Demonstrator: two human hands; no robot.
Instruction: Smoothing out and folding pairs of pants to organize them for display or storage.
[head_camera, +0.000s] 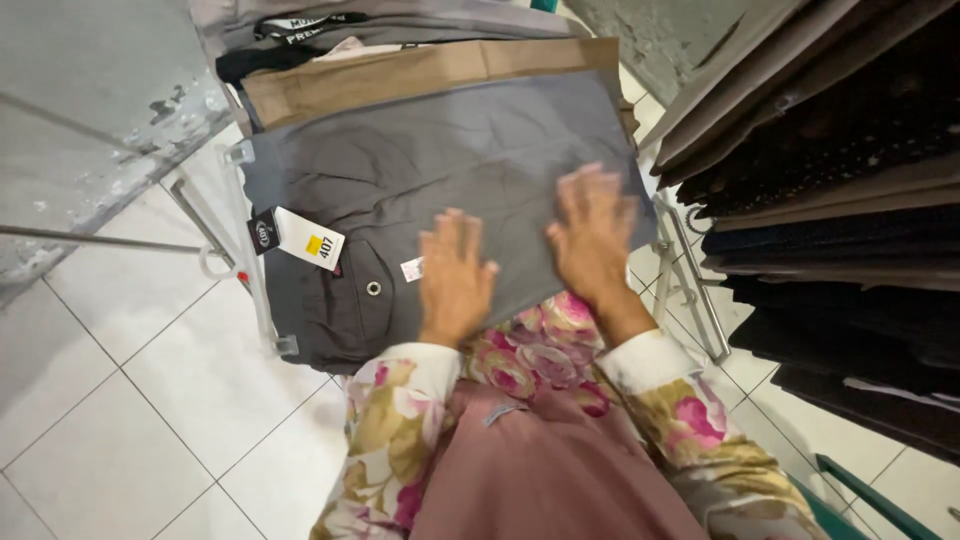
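Two hands lie flat on a folded pair of dark grey trousers (440, 170) in the head view, the only view there is. The left hand (455, 275) has its palm down and fingers spread near the waistband, just right of a metal eyelet button (373, 288); it grips nothing. The right hand (592, 232) is blurred, also open and palm down, pressing the cloth nearer the right edge and closing on nothing. The trousers top a stack, with tan trousers (420, 75) and lighter grey ones (400, 20) showing beyond them. A white and yellow hang tag (310, 238) sits at the left by a clear plastic hanger clip (285, 345). Dark folded garments (840, 150) are stacked on shelves to the right, above a white tiled floor (130, 400).

Smoothing this well, in my judgement, calls for keeping both palms flat and sweeping outward from the middle, so creases run off the edges and the fold stays square on the stack.
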